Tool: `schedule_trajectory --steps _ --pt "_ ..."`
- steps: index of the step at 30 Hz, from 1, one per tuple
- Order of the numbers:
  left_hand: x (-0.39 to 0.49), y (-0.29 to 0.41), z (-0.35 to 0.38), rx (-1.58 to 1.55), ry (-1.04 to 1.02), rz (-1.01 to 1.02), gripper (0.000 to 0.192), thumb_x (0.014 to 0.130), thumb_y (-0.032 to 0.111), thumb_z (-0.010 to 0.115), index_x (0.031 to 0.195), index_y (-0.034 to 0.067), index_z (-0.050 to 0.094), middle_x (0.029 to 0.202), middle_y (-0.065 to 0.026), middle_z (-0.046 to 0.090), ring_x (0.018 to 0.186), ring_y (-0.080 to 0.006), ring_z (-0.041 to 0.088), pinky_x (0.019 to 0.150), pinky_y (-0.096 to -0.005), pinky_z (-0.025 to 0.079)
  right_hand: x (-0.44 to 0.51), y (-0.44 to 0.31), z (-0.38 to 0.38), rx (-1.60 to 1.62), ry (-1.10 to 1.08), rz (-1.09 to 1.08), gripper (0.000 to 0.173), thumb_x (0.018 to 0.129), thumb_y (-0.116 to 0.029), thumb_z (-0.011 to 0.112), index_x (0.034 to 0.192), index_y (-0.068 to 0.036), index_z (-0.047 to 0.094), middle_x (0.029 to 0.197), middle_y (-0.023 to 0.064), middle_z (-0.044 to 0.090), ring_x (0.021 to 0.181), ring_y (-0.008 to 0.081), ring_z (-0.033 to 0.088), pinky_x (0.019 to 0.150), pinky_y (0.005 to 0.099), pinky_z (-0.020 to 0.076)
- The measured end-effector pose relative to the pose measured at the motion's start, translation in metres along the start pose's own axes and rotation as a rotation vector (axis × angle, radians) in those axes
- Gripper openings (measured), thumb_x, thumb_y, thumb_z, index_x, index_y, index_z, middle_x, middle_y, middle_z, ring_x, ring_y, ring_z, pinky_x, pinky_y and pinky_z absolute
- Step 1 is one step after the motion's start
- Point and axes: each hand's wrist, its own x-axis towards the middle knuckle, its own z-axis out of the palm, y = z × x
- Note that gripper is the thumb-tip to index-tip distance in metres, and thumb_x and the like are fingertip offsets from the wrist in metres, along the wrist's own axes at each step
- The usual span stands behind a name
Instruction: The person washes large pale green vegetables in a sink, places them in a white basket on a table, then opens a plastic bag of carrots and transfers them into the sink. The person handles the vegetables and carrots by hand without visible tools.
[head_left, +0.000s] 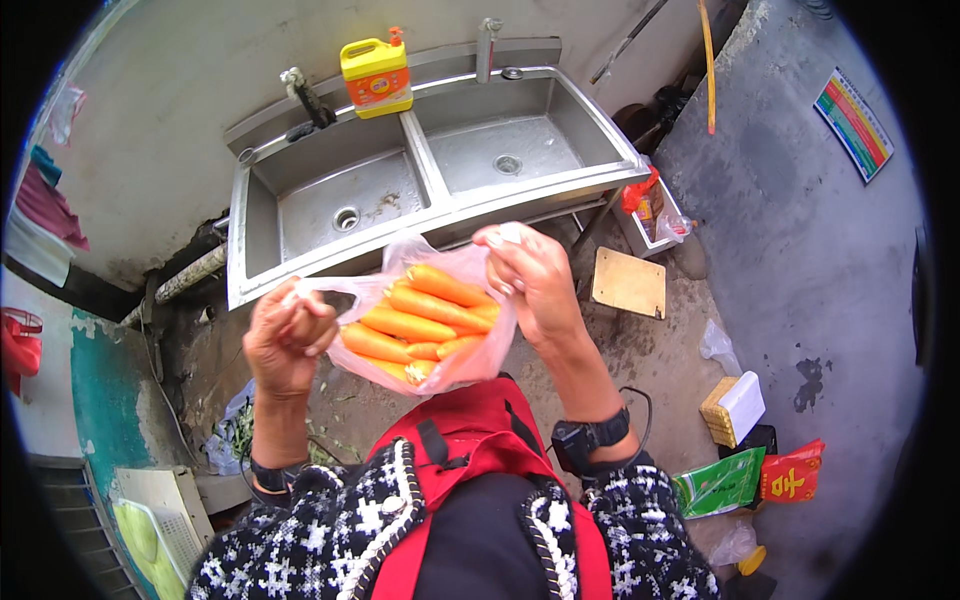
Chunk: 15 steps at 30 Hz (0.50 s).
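Observation:
A thin pinkish plastic bag (504, 352) hangs between my hands, its mouth spread wide. Several orange carrots (409, 322) lie inside it, side by side. My left hand (289, 330) grips the bag's left handle, and my right hand (529, 277) pinches its right upper edge. The bag is held in front of a red apron (480, 427), just short of the near rim of a stainless steel double sink (442, 214). Both sink basins show their drains, with no water standing in them.
A yellow jug with a pump (377, 79) stands on the sink's back ledge between two taps. A small wooden stool (628, 283) and a white box with bags (652, 240) are to the right. Plant scraps and a bag (232, 435) lie on the floor at left.

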Motion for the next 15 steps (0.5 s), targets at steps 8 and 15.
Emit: schedule_trajectory --steps 8,15 --pt "0.102 -0.013 0.006 0.003 0.099 0.279 0.026 0.099 0.016 0.042 0.082 -0.001 0.05 0.052 0.0069 0.026 0.046 -0.0036 0.022 0.041 -0.0195 0.025 0.166 -0.031 -0.014 -0.039 -0.26 -0.045 0.013 0.091 -0.011 0.06 0.094 0.001 0.061 0.064 -0.0035 0.048 0.054 0.0046 0.041 0.049 0.0209 0.0325" --pt "0.172 -0.07 -0.001 -0.076 0.337 0.226 0.031 0.103 0.018 0.039 0.087 -0.003 0.055 0.051 0.0076 0.024 0.046 -0.0043 0.022 0.044 -0.0198 0.026 0.286 -0.011 -0.065 -0.19 -0.292 0.087 0.014 0.091 -0.014 0.06 0.088 -0.001 0.058 0.066 -0.0023 0.051 0.055 0.0037 0.045 0.049 0.0211 0.037"
